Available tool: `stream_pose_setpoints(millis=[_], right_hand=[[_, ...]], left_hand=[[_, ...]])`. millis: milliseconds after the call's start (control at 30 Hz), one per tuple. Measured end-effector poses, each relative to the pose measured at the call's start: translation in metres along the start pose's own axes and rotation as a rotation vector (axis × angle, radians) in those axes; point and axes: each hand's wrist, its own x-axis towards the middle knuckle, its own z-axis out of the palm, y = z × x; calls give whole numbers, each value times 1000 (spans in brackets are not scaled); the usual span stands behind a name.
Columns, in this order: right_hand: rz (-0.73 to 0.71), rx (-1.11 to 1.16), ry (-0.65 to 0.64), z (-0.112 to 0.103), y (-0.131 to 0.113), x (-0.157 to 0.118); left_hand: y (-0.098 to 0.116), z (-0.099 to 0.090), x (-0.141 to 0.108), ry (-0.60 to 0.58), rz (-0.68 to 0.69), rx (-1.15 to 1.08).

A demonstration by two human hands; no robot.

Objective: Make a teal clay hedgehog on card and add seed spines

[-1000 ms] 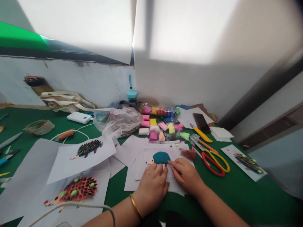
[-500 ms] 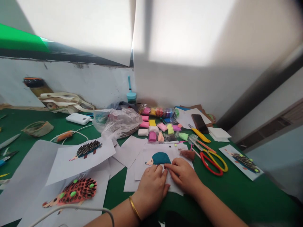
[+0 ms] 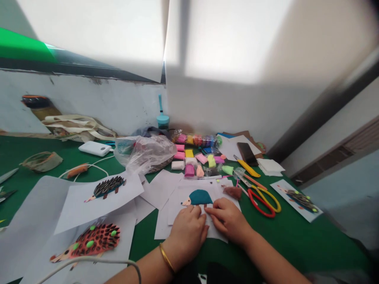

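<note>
A clay hedgehog with a dark teal body [image 3: 200, 197] and a pale face lies on white paper [image 3: 174, 215] in front of me. A small brown clay leg [image 3: 205, 206] shows under its lower edge. My left hand [image 3: 189, 228] rests on the paper just below the hedgehog, fingers bent forward and the thumb apart. From the right, my right hand [image 3: 227, 217] reaches in with its index fingertip at the brown leg, pressing or touching it. A lump of reddish-brown clay [image 3: 232, 192] in clear wrap lies beyond my right hand.
Red-and-yellow scissors [image 3: 262, 201], a yellow cutter [image 3: 248, 168] and a phone [image 3: 246, 153] lie to the right. Packs of coloured clay [image 3: 190, 170] and a plastic bag [image 3: 145, 152] fill the back. Hedgehog pictures with seeds [image 3: 97, 238] lie left; another card [image 3: 297, 200] lies far right.
My right index finger has drawn back slightly, and more of the brown leg shows under the teal body. My left hand stays almost in place. The view has shifted slightly.
</note>
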Motion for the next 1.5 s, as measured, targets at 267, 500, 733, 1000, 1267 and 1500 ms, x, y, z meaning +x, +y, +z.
stream_pose_setpoints(millis=[267, 500, 733, 1000, 1267, 1500], right_hand=[[9, 19, -10, -3, 0, -1], [-37, -4, -24, -3, -3, -1], [-68, -13, -25, 0, -1, -2], [-68, 0, -36, -1, -1, -1], [-23, 71, -42, -7, -2, 1], [-7, 72, -46, -6, -1, 0]], left_hand=[[-2, -1, 1, 0, -88, -69], [-2, 1, 2, 3, -68, -32], [-7, -1, 0, 27, -68, -84], [-10, -5, 0, 55, -70, -42], [-11, 2, -14, 64, -69, -5], [-11, 8, -13, 36, -67, 33]])
